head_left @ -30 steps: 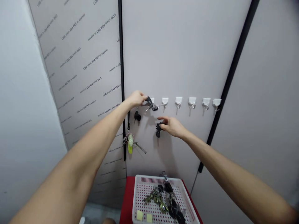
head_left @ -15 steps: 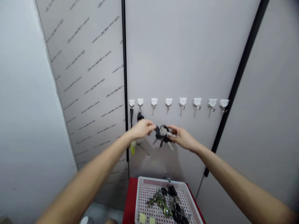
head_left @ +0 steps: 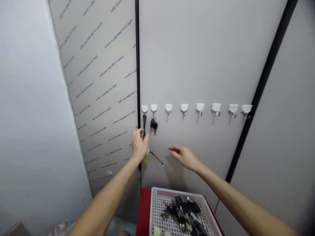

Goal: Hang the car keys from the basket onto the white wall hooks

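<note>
My left hand point(head_left: 139, 146) is raised against the wall panel, its fingers loosely apart and holding nothing. It overlaps a black lanyard point(head_left: 144, 120) with a green tag point(head_left: 146, 159) that hangs from the leftmost white hook point(head_left: 144, 108). A black key point(head_left: 154, 124) hangs from the second hook point(head_left: 154, 108), just right of my thumb. My right hand point(head_left: 183, 155) hovers in front of the wall below the bare hooks, fingers stretched out and slightly blurred, holding nothing. A pile of dark key bunches point(head_left: 184, 213) lies in the white basket point(head_left: 157, 196) below.
Several more white hooks point(head_left: 199, 108) run in a row to the right, all bare. The basket stands on a red surface point(head_left: 145, 209). A black vertical strip point(head_left: 137, 65) divides the wall panels, and another black strip point(head_left: 261, 85) slants at the right.
The key bunch held between both hands is gone from them, and more keys lie in the basket. My left hand has moved left to the lanyard. My right hand has dropped lower and opened.
</note>
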`<state>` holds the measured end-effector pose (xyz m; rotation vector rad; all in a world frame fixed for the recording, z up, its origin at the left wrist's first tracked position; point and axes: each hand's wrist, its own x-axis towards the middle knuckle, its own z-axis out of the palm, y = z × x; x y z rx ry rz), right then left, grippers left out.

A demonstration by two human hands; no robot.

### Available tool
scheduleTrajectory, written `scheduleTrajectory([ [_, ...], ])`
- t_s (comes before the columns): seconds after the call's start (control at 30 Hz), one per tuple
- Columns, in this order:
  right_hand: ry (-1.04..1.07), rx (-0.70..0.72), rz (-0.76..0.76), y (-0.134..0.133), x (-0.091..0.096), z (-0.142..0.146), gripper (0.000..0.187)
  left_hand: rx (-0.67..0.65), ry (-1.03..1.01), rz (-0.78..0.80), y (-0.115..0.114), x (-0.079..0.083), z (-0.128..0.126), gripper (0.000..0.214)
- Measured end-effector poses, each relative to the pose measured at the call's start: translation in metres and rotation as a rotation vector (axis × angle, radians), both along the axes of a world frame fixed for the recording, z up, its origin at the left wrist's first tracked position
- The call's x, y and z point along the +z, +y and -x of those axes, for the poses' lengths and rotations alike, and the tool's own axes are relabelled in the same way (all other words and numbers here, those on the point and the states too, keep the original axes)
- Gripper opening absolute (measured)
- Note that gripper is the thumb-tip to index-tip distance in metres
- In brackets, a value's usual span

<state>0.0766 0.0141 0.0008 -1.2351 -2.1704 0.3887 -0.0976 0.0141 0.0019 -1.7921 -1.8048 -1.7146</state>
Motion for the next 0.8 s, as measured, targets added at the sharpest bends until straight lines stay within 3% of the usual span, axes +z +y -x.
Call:
scheduleTrajectory([
  [0.1,0.190,-0.161,-0.204,0.016,0.045,0.045,0.037,0.068,-0.012,0.034,0.019,0.022,0.017,0.022],
  [0.23,0.210,-0.269,-0.250,0.033,0.065,0.080,0.026,-0.056,-0.009,0.142,0.029,0.035,0.027,0.020],
  [0.33,0.300,-0.295,-0.297,0.035,0.073,0.085,0.020,-0.148,-0.206,0.053,0.031,0.049,0.037,0.019],
  [0.47,0.416,-0.267,-0.501,0.035,0.102,0.087,0.019,-0.311,-0.357,-0.109,0.032,0.078,0.047,0.018],
  [0.6,0.262,-0.233,-0.529,0.040,0.128,0.091,0.018,-0.365,-0.349,-0.188,0.026,0.103,0.048,0.016],
  [0.7,0.148,-0.279,-0.508,0.044,0.138,0.088,0.015,-0.403,-0.428,-0.161,0.013,0.107,0.047,0.014],
  [0.8,0.222,-0.298,-0.520,0.048,0.146,0.084,0.018,-0.465,-0.517,-0.105,-0.005,0.100,0.042,0.012],
])
